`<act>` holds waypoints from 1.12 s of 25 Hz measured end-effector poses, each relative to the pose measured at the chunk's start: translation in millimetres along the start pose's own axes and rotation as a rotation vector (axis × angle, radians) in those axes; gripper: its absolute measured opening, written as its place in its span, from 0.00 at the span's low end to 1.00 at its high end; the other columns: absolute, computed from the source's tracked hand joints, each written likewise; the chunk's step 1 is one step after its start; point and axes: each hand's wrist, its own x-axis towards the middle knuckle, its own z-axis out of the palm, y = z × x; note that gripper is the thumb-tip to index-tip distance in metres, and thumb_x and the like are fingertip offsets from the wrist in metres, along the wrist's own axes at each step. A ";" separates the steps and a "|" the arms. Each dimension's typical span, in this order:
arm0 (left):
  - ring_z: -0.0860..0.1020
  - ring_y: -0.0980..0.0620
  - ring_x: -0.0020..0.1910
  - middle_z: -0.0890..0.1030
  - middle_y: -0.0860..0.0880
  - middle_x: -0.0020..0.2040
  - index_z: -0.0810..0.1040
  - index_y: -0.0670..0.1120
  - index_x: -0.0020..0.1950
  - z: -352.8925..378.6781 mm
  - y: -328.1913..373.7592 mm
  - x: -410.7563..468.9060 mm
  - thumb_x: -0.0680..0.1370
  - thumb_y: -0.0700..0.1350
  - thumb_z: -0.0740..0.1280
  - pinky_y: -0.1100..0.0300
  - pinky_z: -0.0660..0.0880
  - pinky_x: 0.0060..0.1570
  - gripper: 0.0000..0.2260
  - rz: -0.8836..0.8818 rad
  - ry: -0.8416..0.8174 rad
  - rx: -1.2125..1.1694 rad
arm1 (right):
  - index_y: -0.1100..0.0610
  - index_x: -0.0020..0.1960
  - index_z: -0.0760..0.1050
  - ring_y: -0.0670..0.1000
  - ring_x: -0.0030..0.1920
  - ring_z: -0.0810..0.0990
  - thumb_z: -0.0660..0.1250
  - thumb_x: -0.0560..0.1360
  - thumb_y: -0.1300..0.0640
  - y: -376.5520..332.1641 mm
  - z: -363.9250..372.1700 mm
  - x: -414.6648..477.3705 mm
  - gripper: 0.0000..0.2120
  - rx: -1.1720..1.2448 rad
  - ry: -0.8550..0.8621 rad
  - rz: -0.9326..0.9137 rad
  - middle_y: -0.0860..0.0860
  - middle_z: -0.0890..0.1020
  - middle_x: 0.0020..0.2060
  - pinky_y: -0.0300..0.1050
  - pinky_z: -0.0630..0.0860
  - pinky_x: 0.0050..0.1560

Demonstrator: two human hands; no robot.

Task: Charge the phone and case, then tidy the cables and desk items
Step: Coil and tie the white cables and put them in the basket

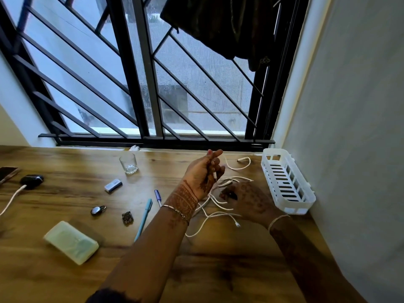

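Observation:
A tangle of white cables lies on the wooden desk at centre right. My left hand is raised above it, fingers closed on a white cable end near its plug. My right hand rests palm down on the tangle, gripping strands. A phone lies at the far left edge. Beside it a dark case has a white charging cable plugged in.
A white slotted basket stands by the right wall. On the desk lie a glass, a small silver device, two pens, a padlock, a small dark trinket and a pale green pouch.

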 end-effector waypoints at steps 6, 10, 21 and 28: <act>0.74 0.47 0.35 0.76 0.41 0.39 0.76 0.35 0.57 -14.4 -3.4 9.8 0.82 0.41 0.57 0.56 0.72 0.38 0.13 0.151 0.024 0.597 | 0.51 0.42 0.76 0.46 0.42 0.78 0.59 0.80 0.52 -16.6 -44.2 15.6 0.11 0.223 0.173 -0.093 0.47 0.81 0.40 0.42 0.74 0.45; 0.74 0.52 0.31 0.75 0.44 0.34 0.76 0.36 0.51 -15.9 -1.3 5.2 0.82 0.41 0.55 0.60 0.75 0.41 0.12 0.082 -0.104 0.708 | 0.54 0.40 0.76 0.48 0.39 0.78 0.63 0.78 0.55 -8.7 -52.0 39.0 0.09 0.353 0.325 -0.043 0.50 0.81 0.38 0.38 0.72 0.41; 0.64 0.59 0.20 0.66 0.55 0.23 0.72 0.44 0.44 -3.0 17.9 -2.2 0.83 0.49 0.53 0.67 0.68 0.33 0.14 -0.013 -0.177 -0.074 | 0.55 0.40 0.76 0.50 0.35 0.74 0.57 0.81 0.56 -7.3 -16.8 53.8 0.14 0.509 0.322 0.100 0.52 0.77 0.35 0.42 0.68 0.37; 0.81 0.51 0.29 0.80 0.46 0.29 0.70 0.42 0.45 3.4 14.4 18.3 0.84 0.45 0.53 0.58 0.81 0.42 0.12 0.204 -0.047 0.097 | 0.58 0.45 0.80 0.48 0.38 0.76 0.58 0.80 0.55 -30.6 -11.6 26.1 0.14 0.449 0.104 0.055 0.46 0.76 0.34 0.43 0.70 0.41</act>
